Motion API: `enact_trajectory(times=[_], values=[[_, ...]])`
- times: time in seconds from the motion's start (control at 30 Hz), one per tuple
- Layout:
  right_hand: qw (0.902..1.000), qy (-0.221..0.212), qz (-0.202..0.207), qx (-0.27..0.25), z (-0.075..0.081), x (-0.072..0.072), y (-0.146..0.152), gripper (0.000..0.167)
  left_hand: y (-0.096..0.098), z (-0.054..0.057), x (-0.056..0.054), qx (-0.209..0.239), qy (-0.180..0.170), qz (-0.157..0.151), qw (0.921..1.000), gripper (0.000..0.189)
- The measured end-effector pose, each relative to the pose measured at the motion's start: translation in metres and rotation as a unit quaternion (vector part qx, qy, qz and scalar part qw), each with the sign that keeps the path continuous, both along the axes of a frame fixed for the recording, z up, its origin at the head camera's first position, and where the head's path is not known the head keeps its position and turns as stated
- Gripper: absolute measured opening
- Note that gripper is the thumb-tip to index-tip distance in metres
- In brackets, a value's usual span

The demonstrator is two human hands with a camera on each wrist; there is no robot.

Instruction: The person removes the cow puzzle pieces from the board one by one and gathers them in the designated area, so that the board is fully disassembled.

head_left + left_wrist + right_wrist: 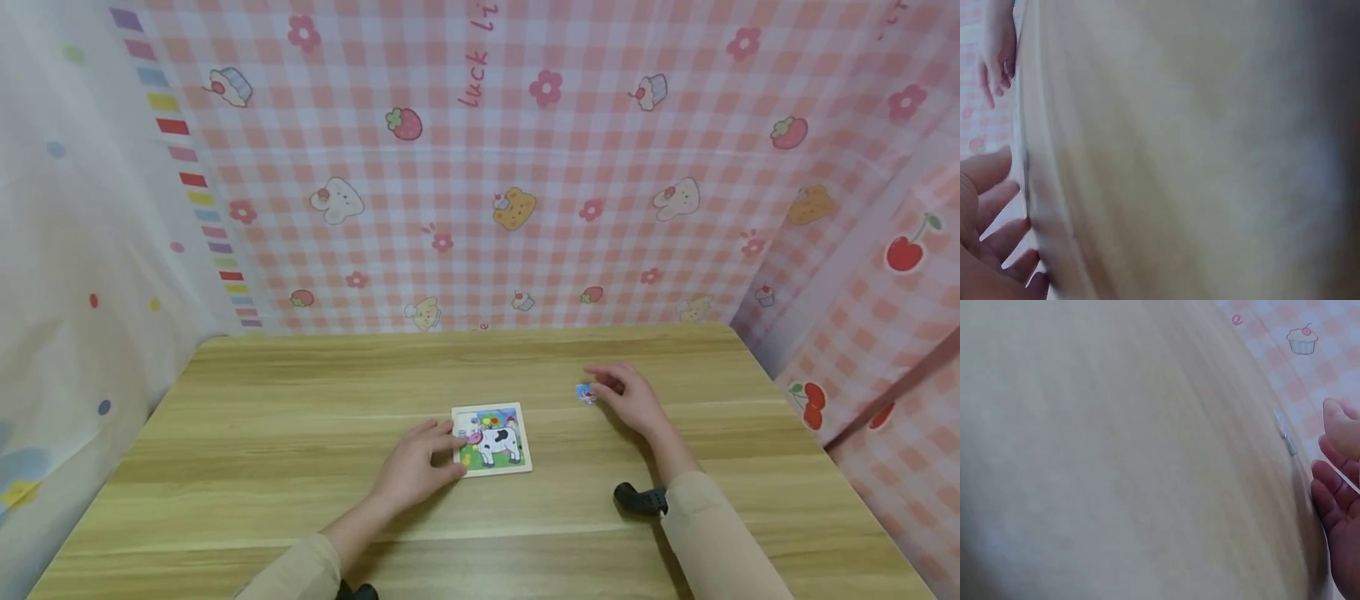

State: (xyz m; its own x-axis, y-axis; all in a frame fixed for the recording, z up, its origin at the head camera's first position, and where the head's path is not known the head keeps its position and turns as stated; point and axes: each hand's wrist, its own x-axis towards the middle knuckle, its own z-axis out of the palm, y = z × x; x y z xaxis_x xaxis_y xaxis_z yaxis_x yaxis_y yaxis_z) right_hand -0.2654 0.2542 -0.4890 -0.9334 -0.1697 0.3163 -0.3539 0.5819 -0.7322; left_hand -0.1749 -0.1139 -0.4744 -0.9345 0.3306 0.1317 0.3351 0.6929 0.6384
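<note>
A square jigsaw puzzle (501, 437) with a cow picture and a pale frame lies flat on the table. My left hand (416, 468) rests at its left side, with thumb and fingertips at the edge and the fingers loosely spread. To the right and further back is a small blue puzzle piece (584, 394). My right hand (628, 400) hovers by this piece, thumb near it and fingers bent loosely. In the right wrist view the piece (1285, 432) lies on the table, apart from the fingertips.
The wooden table (300, 417) ends at a checked pink curtain (465, 167) behind it. A black wrist device (637, 500) sits at my right cuff, above the tabletop. White spotted cloth (97, 250) hangs on the left.
</note>
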Motion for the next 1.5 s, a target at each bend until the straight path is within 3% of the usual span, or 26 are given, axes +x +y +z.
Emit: enact_trajectory(times=[0.23,0.6,0.83,1.13,1.3,1.5], values=[[0.9999,0.003,0.017,0.0,0.009,0.006,-0.013,0.029,-0.002,0.01,-0.01,0.071,-0.049,-0.015,0.9962,0.044],[0.9905,0.017,0.132,0.033,0.021,0.012,-0.064,0.031,-0.002,0.014,-0.018,0.072,-0.089,-0.028,0.993,0.053],[0.9804,0.008,0.187,0.062,0.023,0.015,-0.093,0.033,-0.005,0.007,-0.021,0.075,-0.078,-0.036,0.9935,0.054],[0.9703,-0.015,0.214,0.112,0.025,0.014,-0.117,0.037,-0.013,-0.005,-0.023,0.062,-0.044,-0.065,0.995,0.057],[0.9624,-0.002,0.231,0.143,0.023,0.008,-0.125,0.037,-0.015,-0.007,-0.023,0.054,-0.035,-0.081,0.9947,0.061],[0.9567,-0.015,0.245,0.156,0.021,0.002,-0.131,0.034,-0.015,-0.007,-0.022,0.037,-0.029,-0.086,0.9952,0.065]])
